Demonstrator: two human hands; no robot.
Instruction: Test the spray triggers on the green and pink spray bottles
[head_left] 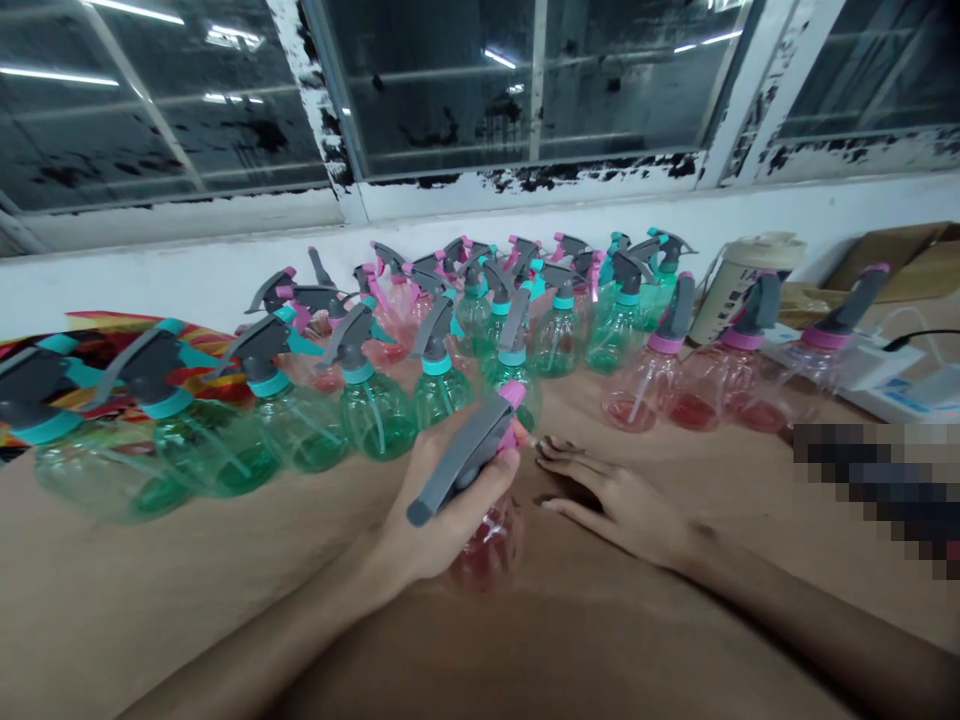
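Brown table [187, 575] under dark windows [442, 90]; the left hand [446, 545] grips a pink spray bottle [489, 552].
Fingers close around its neck, the body showing below the hand with its long axis near upright. Its grey head [466, 462] slants over the hand, pink nozzle [513, 393] aimed forward and right, grey tail [421, 513] back toward the left wrist. Just right of the bottle, the right hand [619, 500] lies palm down, empty, fingers slightly spread. Green bottles [379, 420] line up ahead and left of the left hand; three pink bottles [697, 400] stand beyond the right.

dim light, streaked glare on windows [450, 100], soft blur
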